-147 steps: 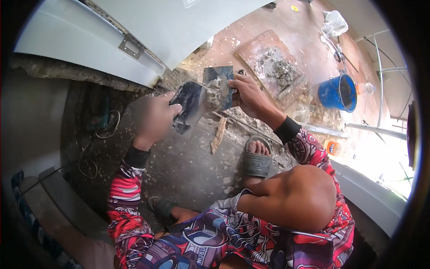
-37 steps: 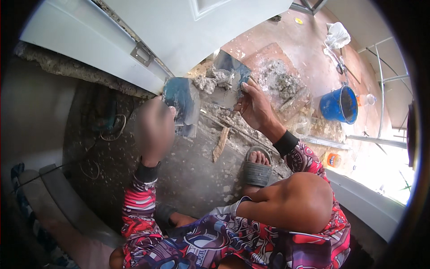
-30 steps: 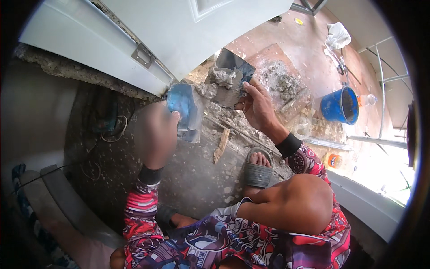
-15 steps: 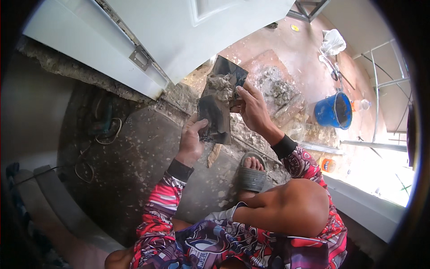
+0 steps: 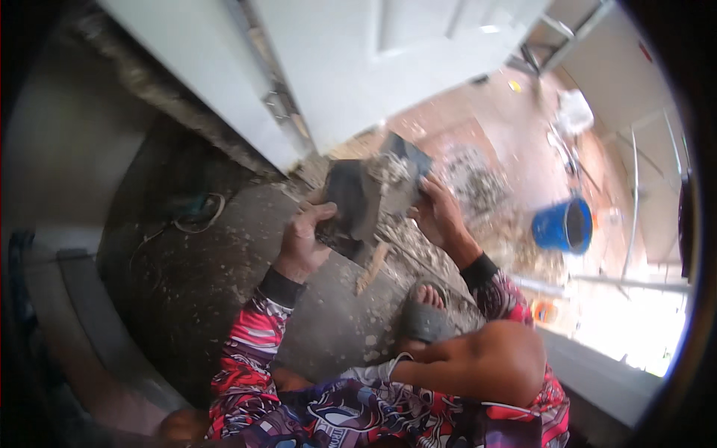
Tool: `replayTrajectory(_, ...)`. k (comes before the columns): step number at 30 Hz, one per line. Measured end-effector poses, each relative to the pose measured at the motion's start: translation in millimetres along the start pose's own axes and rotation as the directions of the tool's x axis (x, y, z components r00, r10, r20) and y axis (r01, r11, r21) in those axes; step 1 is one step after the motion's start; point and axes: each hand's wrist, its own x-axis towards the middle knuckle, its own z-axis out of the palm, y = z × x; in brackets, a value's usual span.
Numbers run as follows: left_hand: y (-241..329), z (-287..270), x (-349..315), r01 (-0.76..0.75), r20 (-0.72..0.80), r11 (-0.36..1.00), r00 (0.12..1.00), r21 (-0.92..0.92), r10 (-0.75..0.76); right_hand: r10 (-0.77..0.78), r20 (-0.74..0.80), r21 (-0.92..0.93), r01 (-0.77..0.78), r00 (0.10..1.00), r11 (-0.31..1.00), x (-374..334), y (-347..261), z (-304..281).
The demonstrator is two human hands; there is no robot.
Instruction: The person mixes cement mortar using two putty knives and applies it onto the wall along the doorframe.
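Note:
My left hand (image 5: 302, 235) grips the lower end of a dark, flat rectangular plate (image 5: 347, 190), thumb on top. Fingers of my right hand (image 5: 442, 215) are closed on the edge of a second dark flat plate (image 5: 411, 154), tilted beside the first. Grey wet mortar (image 5: 388, 170) clings where the two plates meet. Motion blurs the plates, so I cannot tell whether they touch. Beyond my right hand, a heap of the same mortar (image 5: 474, 175) lies on a flat board (image 5: 467, 138) on the floor.
A white door (image 5: 418, 60) stands ahead, beside its frame (image 5: 187, 67). Rough broken masonry (image 5: 418, 243) runs along the threshold, with a wood scrap (image 5: 373, 267) near it. To the right are a blue bucket (image 5: 551, 226), a white plastic bag (image 5: 573, 112) and a metal frame (image 5: 635, 201).
The two plates have swung apart at an angle; the right one has moved right and the left one slightly left. The view has shifted, and surroundings sit lower and further right.

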Motion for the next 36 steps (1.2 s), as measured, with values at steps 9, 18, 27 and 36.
replayTrajectory(9,95.4,36.7,-45.6,-0.603,-0.022,0.526,0.645,0.600,0.764,0.021,0.061,-0.042,-0.019,0.998,0.999,-15.0,0.3,8.9)
replayTrajectory(18,204.5,89.2,-55.4,-0.629,0.150,-0.123,-0.009,0.768,0.989,0.044,0.003,-0.057,-0.044,0.999,0.997,-18.2,-0.8,20.1)
replayTrajectory(27,239.4,114.3,-24.5,-0.096,0.540,-0.583,-0.279,0.807,0.794,0.055,-0.052,-0.055,-0.058,0.997,0.997,-22.4,1.0,31.1)
replayTrajectory(36,233.0,137.7,-9.3,0.135,0.734,-0.722,-0.116,0.679,0.669,0.020,-0.030,-0.081,-0.022,0.999,0.996,-19.5,6.2,10.3)
